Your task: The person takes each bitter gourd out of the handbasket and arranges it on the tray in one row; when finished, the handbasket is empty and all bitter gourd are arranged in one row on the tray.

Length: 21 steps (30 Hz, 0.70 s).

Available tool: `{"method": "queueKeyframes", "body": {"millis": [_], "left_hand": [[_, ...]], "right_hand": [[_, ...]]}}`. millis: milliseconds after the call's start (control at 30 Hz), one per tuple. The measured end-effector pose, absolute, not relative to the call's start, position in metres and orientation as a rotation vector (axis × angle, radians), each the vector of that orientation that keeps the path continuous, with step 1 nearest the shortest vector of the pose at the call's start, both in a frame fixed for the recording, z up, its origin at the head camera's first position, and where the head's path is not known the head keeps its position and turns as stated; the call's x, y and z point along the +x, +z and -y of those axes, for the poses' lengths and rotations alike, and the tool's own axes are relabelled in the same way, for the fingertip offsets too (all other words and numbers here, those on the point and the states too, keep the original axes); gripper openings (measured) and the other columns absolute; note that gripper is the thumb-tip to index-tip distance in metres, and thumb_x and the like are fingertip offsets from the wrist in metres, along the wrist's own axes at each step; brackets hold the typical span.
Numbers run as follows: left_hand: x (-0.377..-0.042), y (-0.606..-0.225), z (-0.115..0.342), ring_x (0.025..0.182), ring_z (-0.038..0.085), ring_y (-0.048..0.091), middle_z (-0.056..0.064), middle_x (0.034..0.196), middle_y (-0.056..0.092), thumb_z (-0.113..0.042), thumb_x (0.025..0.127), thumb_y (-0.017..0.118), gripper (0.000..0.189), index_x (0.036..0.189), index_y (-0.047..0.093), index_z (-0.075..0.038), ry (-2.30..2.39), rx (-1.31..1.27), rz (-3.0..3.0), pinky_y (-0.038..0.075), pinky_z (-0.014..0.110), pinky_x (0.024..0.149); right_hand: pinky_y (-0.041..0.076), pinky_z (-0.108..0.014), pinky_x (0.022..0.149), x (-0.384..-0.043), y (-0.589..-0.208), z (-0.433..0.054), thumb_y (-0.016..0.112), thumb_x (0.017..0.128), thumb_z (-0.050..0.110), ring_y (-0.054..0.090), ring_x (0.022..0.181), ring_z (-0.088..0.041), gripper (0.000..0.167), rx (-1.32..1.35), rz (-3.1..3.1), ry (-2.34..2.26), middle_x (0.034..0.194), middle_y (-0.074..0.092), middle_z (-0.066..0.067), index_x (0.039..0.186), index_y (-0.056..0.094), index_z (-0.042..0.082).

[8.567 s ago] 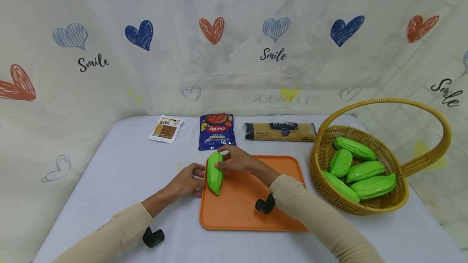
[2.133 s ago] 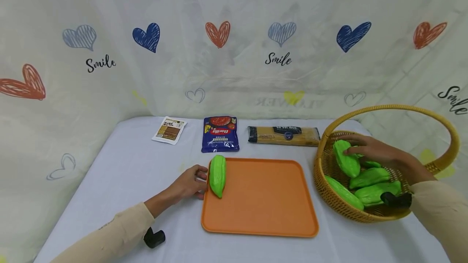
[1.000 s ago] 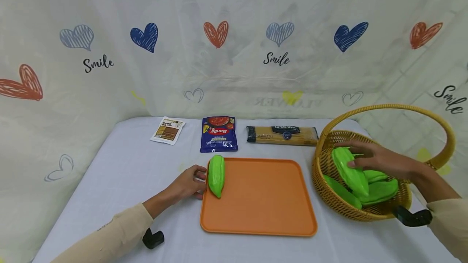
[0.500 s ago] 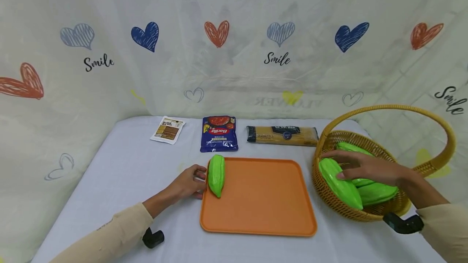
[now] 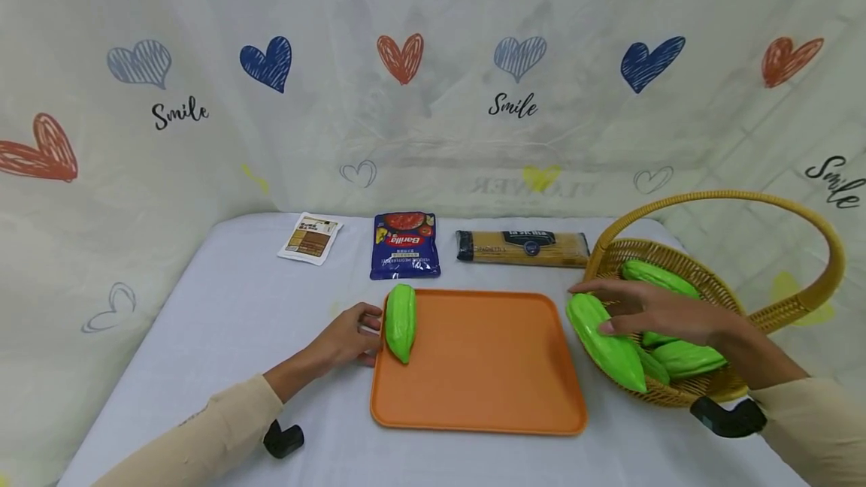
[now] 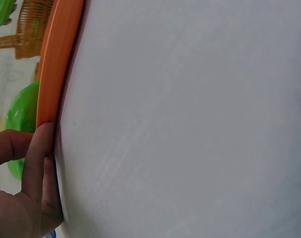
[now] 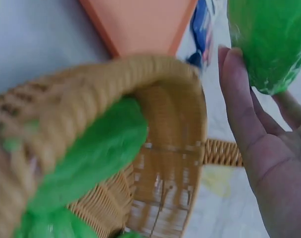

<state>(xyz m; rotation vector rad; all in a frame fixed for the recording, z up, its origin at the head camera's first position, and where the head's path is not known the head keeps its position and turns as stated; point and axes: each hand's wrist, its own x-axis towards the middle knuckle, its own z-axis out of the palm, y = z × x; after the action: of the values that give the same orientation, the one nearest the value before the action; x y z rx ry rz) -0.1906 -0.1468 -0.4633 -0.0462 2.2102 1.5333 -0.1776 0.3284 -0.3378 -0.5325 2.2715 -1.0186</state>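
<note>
Gourd (image 5: 605, 340) pinched by right hand (image 5: 649, 312), thumb against fingers, over tray-side rim of basket (image 5: 666, 397). Rim might be snagged if gourd is carried low; glossy skin could be dropped if grip loosens. Tray (image 5: 487, 367), edge touched by left hand's (image 5: 345, 337) loosely bent fingers, could be skewed.

Head view is facing twelve o'clock, downward, from farthest back. Wrist views are sitting close, sharing tray (image 6: 56, 59) and basket (image 7: 170, 111).

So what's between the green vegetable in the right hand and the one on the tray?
The head view shows a sliver of white cloth beside the held vegetable, then the orange tray, bare up to the other vegetable.
</note>
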Motion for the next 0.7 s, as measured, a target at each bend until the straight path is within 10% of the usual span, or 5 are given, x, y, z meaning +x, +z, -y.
{"method": "queueKeyframes", "body": {"millis": [200,700], "left_hand": [[-0.191,-0.463,0.146,0.094,0.022,0.064,0.014,0.120,0.055,0.000,0.082,0.068,0.059,0.137,0.048,-0.001,1.527,-0.061,-2.217,0.065,0.036,0.068],[-0.192,-0.464,0.147,0.098,0.022,0.064,0.014,0.120,0.056,-0.001,0.083,0.069,0.059,0.138,0.049,-0.002,1.519,-0.057,-2.216,0.064,0.035,0.067]], "right_hand": [[0.053,-0.056,0.094,-0.179,-0.346,-0.309,0.061,0.098,0.024,0.033,0.140,-0.053,0.061,-0.547,-2.294,-1.050,0.157,0.033,-0.023,0.154,0.038,0.017],[0.054,-0.047,0.096,-0.188,-0.367,-0.260,0.064,0.097,0.035,0.031,0.142,-0.047,0.063,-0.479,-2.277,-1.136,0.159,0.034,-0.015,0.153,0.038,0.025]]}}
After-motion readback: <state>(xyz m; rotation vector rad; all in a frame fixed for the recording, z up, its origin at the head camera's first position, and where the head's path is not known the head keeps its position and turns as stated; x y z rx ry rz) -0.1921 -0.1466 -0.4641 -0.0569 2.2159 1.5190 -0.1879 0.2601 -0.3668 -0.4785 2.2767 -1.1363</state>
